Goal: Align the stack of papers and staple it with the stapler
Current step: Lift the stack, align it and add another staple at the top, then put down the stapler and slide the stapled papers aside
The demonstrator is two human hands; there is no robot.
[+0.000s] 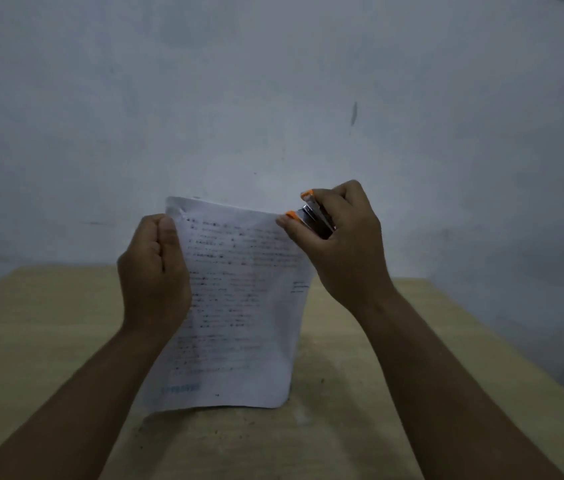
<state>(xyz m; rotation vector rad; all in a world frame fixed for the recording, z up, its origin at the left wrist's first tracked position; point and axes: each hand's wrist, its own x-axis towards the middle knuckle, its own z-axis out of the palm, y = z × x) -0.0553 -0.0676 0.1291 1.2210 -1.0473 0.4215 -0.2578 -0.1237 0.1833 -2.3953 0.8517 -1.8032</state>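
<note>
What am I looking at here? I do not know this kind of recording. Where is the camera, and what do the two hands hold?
There is no machine, only a person. The single picture comes from a camera worn on the person's head, looking forward and down. The left hand grips the left edge of a stack of printed papers, held up above a wooden table. The right hand holds a stapler with orange tips at the stack's top right corner. Its two tips stand apart. Behind is a plain grey wall.

Dim, bluish light — soft blur, printed text unreadable.
</note>
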